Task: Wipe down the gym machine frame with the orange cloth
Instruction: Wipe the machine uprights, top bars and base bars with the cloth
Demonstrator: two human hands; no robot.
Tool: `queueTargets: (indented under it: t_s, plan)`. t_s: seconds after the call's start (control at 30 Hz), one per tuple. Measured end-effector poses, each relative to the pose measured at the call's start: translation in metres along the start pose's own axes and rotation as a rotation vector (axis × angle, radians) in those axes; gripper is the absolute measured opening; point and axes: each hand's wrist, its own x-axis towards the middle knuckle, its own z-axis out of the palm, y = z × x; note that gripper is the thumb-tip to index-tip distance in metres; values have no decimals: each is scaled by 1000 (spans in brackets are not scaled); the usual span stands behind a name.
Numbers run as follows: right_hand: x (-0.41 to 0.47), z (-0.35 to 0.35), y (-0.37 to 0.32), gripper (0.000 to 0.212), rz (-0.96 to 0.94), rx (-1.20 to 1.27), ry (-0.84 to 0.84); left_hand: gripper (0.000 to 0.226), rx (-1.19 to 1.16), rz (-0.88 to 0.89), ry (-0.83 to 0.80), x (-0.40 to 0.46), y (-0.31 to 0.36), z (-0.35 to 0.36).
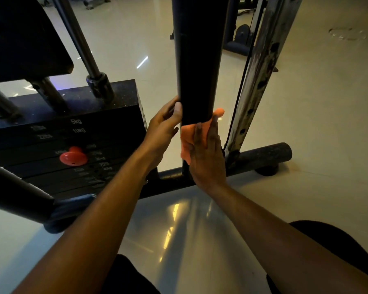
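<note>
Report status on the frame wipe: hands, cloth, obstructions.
Right hand flat, pressing orange cloth against black upright post. Left hand gripping the post's left side. Thin cable runs close on the right; nothing blocking the post.

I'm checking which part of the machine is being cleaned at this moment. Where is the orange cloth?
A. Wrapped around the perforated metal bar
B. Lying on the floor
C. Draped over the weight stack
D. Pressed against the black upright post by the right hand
D: the right hand lays straight fingers over the orange cloth, flattening it against the lower part of the black upright post.
</note>
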Motion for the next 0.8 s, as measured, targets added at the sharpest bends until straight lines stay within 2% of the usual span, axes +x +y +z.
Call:
queueTargets:
  t_s: [0.2,0.43,0.5,0.6,0.63,0.7,0.8]
  plan:
    - [18,0,-2,118,7,-44,103,48,18,16,-12,9,-7,5]
    - [-54,48,35,124,57,-95,-73,47,10,32,5,9,-38,10]
    - [-43,49,26,119,56,-47,-32,49,17,27,-5,9,-49,10]
    - [-19,56,13,105,95,51,135,52,27,16,-18,9,-65,10]
    - [-18,61,14,107,107,47,158,52,31,11,-23,9,-69,9]
    - [-35,69,26,115,88,-32,96,52,34,3,-39,9,-79,8]
    - [-88,84,57,106,83,-238,-108,50,37,-30,-60,8,-96,8]
